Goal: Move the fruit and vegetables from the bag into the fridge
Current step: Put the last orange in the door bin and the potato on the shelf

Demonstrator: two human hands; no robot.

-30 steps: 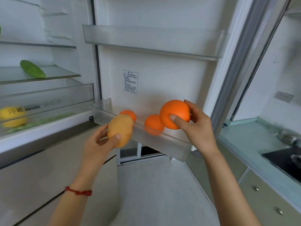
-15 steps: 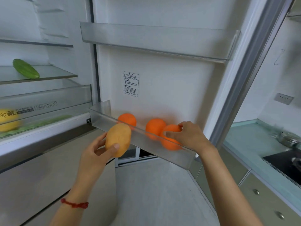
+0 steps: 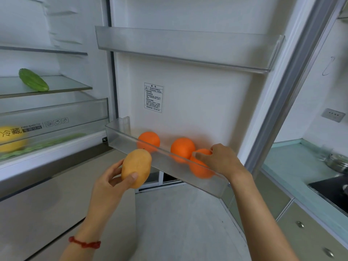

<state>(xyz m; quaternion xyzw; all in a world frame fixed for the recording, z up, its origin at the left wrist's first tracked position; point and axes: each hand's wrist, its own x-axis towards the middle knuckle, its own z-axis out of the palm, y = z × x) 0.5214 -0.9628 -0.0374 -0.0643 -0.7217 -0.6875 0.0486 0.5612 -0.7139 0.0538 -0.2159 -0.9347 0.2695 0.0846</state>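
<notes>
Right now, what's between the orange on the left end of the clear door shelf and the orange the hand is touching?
In the head view, another round orange sits between the left orange and the orange under the right hand.

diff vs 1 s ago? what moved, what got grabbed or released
The right hand carried its orange down into the lower door bin, beside the two oranges there, fingers still on it. Nothing was released. The left hand still holds the mango outside the bin; the cucumber stayed on its shelf.

left hand (image 3: 108, 182) grips mango (image 3: 137, 168) at 6 o'clock | right hand (image 3: 222, 162) holds orange (image 3: 200, 169) in lower door bin (image 3: 216, 187) | two oranges (image 3: 182, 147) at its 10 o'clock
</notes>
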